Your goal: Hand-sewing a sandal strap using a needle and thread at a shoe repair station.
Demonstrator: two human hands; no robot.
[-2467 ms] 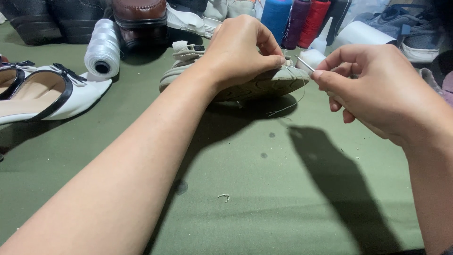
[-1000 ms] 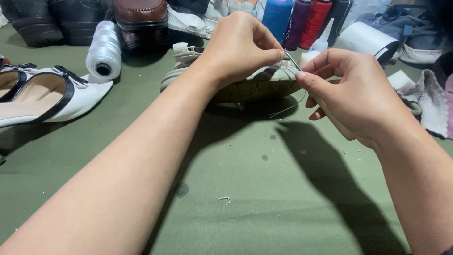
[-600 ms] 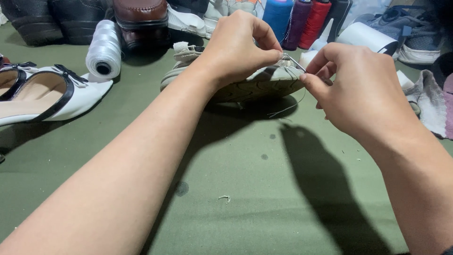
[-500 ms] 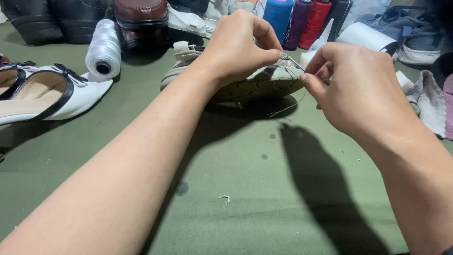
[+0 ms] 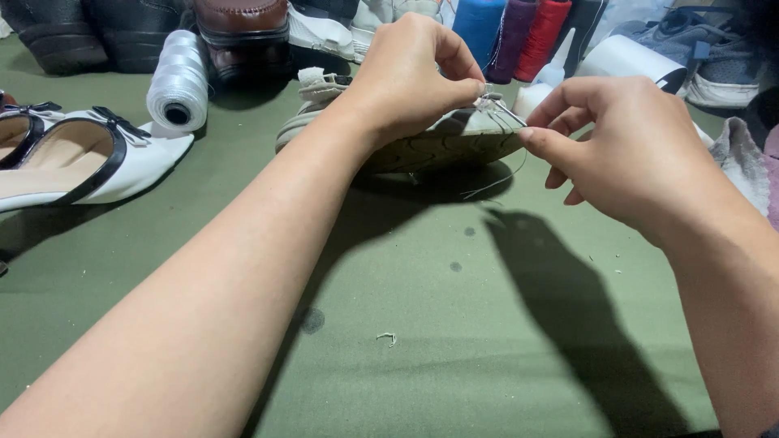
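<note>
Hands meet over a worn pale shoe (image 5: 442,146) lying sole-up on the green desk (image 5: 422,324). Left hand (image 5: 414,77) clamps its toe; right hand (image 5: 625,154) pinches thin thread (image 5: 497,182) at the toe tip. White pump (image 5: 89,166) and white thread spool (image 5: 177,85) lie left.

The scene is seen through a single camera worn on the head, aimed forward and steeply down onto the green bench (image 5: 454,341). Both forearms are seen entering from the bottom edge, and the left hand (image 5: 410,77) and right hand (image 5: 629,154) are framed close, in the upper half. A row of shoes and thread spools is cut off by the top edge. No second view is provided.
</note>
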